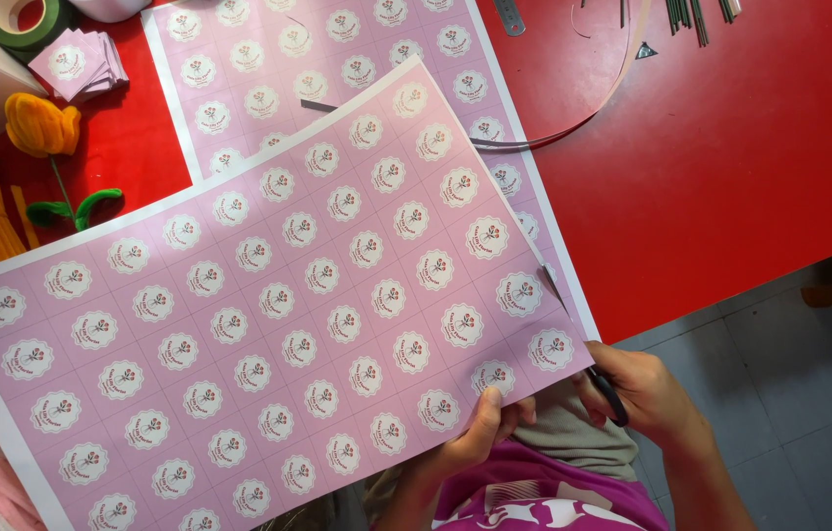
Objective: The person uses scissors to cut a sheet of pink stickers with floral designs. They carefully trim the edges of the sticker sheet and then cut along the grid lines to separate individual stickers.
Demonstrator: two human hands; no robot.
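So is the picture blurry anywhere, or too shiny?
Head view: even, soft light, no harsh glare; the pink sticker sheet is sharp; the left hand and right hand are slightly soft; the red table shows only faint shadows.

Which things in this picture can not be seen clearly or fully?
Head view:
- Scissors: handles hidden inside the right hand; blades partly behind the pink sheet.
- Left hand: only the thumb shows over the sheet.
- Second sheet: cut by the top edge, partly covered.
- Green tape roll: cut by the top edge.
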